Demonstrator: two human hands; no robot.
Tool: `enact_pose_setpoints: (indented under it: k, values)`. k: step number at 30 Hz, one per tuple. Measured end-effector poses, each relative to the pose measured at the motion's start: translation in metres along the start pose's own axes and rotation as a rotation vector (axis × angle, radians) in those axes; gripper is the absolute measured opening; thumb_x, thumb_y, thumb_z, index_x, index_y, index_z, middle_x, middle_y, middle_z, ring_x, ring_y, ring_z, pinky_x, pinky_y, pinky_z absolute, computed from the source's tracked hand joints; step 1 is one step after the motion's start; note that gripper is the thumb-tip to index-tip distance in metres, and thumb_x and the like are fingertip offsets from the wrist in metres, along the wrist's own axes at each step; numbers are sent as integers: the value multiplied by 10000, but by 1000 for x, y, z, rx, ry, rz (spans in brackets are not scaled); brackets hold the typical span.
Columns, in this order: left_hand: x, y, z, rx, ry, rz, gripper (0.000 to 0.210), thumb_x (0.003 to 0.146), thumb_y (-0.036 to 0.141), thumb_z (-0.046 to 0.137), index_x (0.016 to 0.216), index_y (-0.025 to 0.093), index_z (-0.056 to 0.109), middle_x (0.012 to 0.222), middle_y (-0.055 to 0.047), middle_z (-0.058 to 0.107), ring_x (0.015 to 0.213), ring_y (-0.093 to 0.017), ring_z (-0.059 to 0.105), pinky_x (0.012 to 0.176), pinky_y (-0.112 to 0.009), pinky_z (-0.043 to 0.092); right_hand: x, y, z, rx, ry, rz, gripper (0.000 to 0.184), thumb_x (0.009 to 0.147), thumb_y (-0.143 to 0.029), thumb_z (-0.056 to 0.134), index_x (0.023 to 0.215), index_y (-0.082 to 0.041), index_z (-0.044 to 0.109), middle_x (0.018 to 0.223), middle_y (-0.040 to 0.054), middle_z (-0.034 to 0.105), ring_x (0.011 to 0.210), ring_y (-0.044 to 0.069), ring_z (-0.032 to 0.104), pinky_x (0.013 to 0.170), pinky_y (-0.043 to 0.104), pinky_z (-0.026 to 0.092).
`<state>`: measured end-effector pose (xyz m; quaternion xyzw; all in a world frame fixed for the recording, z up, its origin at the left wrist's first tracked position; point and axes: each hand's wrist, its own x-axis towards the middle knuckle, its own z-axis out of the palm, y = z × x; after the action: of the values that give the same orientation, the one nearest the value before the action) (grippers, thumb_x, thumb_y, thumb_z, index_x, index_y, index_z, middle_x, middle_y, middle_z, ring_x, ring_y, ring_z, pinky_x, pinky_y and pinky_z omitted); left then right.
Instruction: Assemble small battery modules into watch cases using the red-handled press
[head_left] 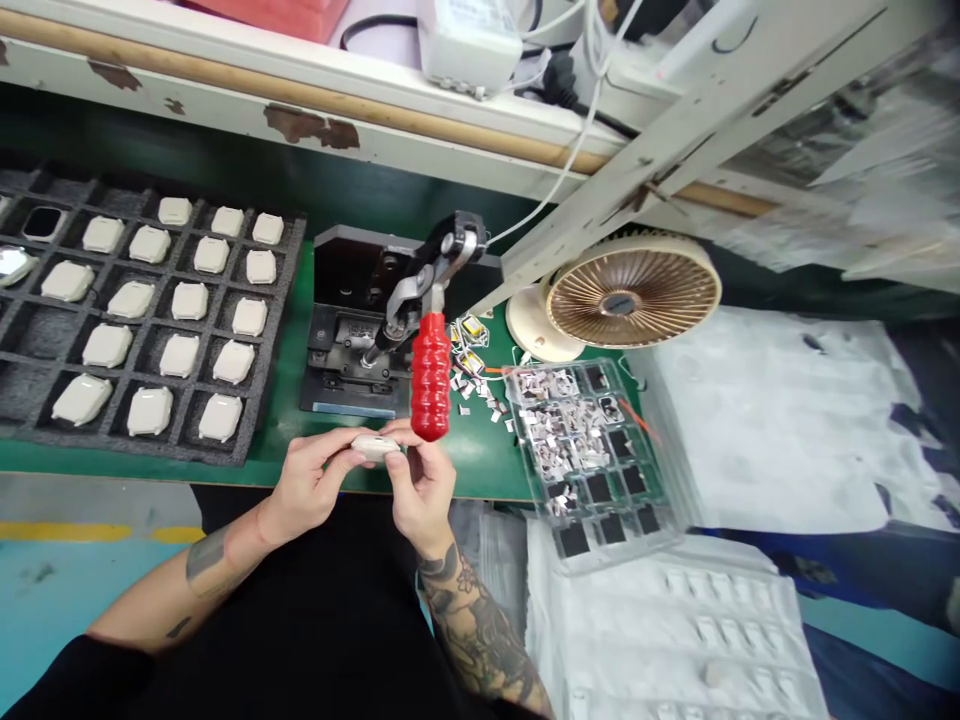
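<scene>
Between both hands, a cream watch-like case (375, 447) is pinched on edge near the bench's front. My left hand (313, 480) grips its left end with thumb and fingers. On the other end, my right hand (422, 490) holds it the same way, the thumb on the near side. Just beyond stands a toggle clamp with a red ribbed handle (430, 380), mounted on a black press fixture (352, 350). The handle hangs close above my right fingers. What the case's far side looks like is hidden.
On the left, a grey foam tray (255, 400) holds several similar cream cases in its compartments. To the right, a clear plastic tray (536, 490) contains small white parts and black pads. Loose parts (472, 360) lie near a beige fan (634, 290). White sheeting (780, 420) lies farther right.
</scene>
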<state>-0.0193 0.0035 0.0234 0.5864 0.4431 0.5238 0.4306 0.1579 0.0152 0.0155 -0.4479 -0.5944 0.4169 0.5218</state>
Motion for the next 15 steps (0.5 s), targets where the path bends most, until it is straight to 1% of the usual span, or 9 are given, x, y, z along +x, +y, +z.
enact_pose_setpoints:
  k: [4, 5, 7, 9, 11, 12, 13, 14, 15]
  values:
    - [-6, -10, -5, 172, 95, 226, 271, 1015, 113, 737, 1253, 205, 828, 1068, -65, 894, 884, -209, 873, 855, -255, 692, 1, -3, 4, -56, -37, -6, 138, 1084, -345, 655, 1061, -236, 736, 1044, 70, 745, 986, 229, 734, 876, 397, 604]
    - [-7, -12, -7, 175, 107, 223, 263, 1004, 111, 751, 1238, 202, 830, 1078, -71, 893, 886, -214, 875, 856, -262, 696, 4, -5, 4, -94, -78, -8, 135, 1086, -333, 652, 1061, -235, 741, 1041, 70, 750, 979, 228, 739, 871, 397, 612]
    - [-9, -15, -9, 91, 120, 118, 210, 1015, 137, 753, 1203, 193, 828, 1050, -74, 895, 819, -207, 870, 810, -271, 708, 17, -12, 1, -204, -126, -60, 120, 1088, -301, 651, 1073, -241, 753, 1054, 70, 769, 993, 230, 755, 889, 408, 631]
    - [-10, -16, -10, -65, 129, -45, 162, 1056, 194, 723, 1187, 174, 816, 1018, -83, 895, 751, -203, 861, 734, -276, 714, 38, -21, -3, -333, -13, -230, 135, 1086, -319, 660, 1157, -252, 754, 1138, 90, 771, 1088, 259, 761, 962, 462, 643]
    - [-10, -16, -10, -197, 142, -150, 174, 1082, 257, 699, 1171, 156, 809, 1002, -99, 895, 751, -221, 866, 681, -287, 716, 66, -33, -7, -415, 237, -517, 297, 1087, -453, 652, 1305, -260, 708, 1264, 126, 727, 1207, 310, 741, 1020, 543, 643]
    - [-11, -16, -10, -227, 148, -172, 190, 1085, 285, 698, 1156, 151, 812, 1005, -107, 895, 769, -233, 870, 675, -297, 719, 80, -39, -8, -447, 321, -658, 400, 1085, -550, 626, 1363, -267, 675, 1310, 137, 699, 1257, 336, 728, 1037, 581, 642]
    - [-11, -17, -10, -232, 149, -181, 204, 1083, 307, 703, 1136, 149, 820, 1008, -112, 895, 774, -237, 870, 677, -304, 721, 94, -46, -9, -486, 338, -769, 480, 1083, -644, 579, 1388, -280, 653, 1328, 134, 683, 1286, 352, 723, 1046, 608, 642]
    - [-11, -17, -10, -217, 142, -185, 214, 1078, 323, 710, 1116, 150, 829, 1011, -113, 894, 763, -233, 865, 687, -311, 723, 107, -55, -8, -533, 300, -834, 523, 1083, -711, 520, 1374, -296, 650, 1307, 117, 684, 1288, 355, 732, 1050, 621, 643]
    - [-12, -18, -10, -194, 127, -190, 220, 1074, 335, 717, 1103, 153, 838, 1018, -113, 894, 747, -223, 857, 706, -316, 726, 119, -65, -6, -584, 229, -838, 535, 1090, -745, 466, 1335, -311, 660, 1255, 91, 696, 1268, 344, 749, 1058, 621, 644]
